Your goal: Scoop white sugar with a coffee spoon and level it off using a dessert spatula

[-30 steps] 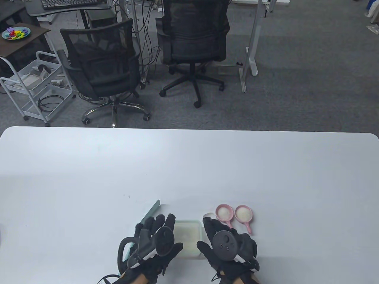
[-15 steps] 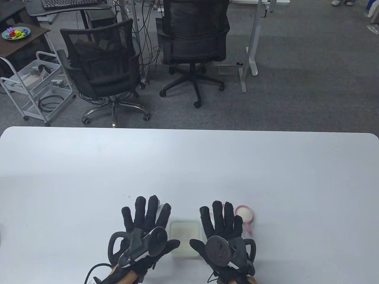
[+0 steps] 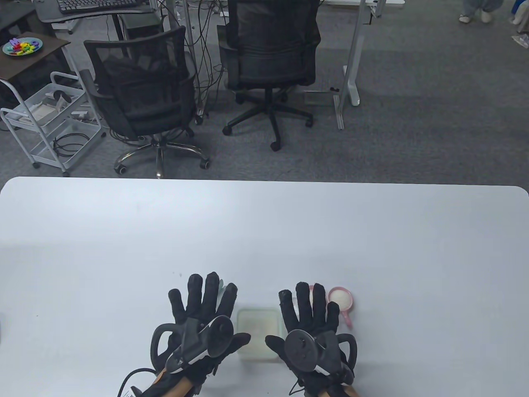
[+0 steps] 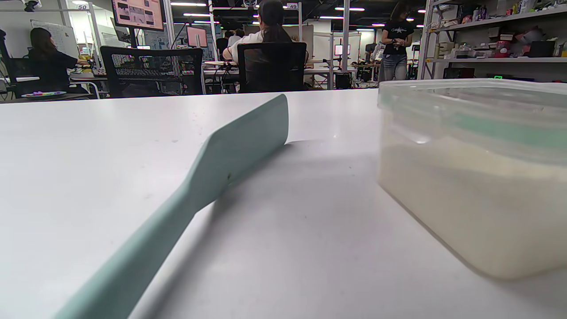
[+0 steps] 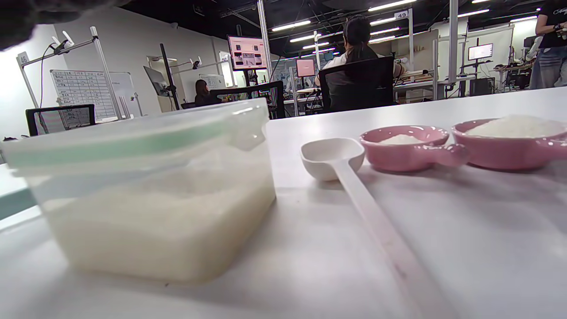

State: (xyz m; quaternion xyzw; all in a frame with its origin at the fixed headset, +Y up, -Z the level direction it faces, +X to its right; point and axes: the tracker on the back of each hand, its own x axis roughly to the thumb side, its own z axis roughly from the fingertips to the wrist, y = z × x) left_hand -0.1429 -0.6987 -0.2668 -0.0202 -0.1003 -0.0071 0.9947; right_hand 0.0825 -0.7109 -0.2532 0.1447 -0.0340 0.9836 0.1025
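Taking the sugar box (image 3: 259, 331) as landmark, near the front edge of the table (image 3: 264, 231): to its left lies the spatula (image 4: 212, 168), flat on the table, blade pointing away from the person, just beside the box but not touching it. The left hand (image 3: 202, 318) lies over the spatula, fingers (image 3: 194, 289) spread and straight, holding nothing. The box is clear plastic, part full of white sugar (image 5: 164, 221). Just right of it lies the spoon (image 5: 336, 159), white, bowl up and empty, handle toward the person. The right hand (image 3: 310, 326) is spread flat over it, fingers (image 3: 302, 295) extended, gripping nothing. Further right stand two pink cups (image 5: 407, 148), side by side and touching, each with sugar; in the table view only the far-right cup (image 3: 340, 299) shows clearly.
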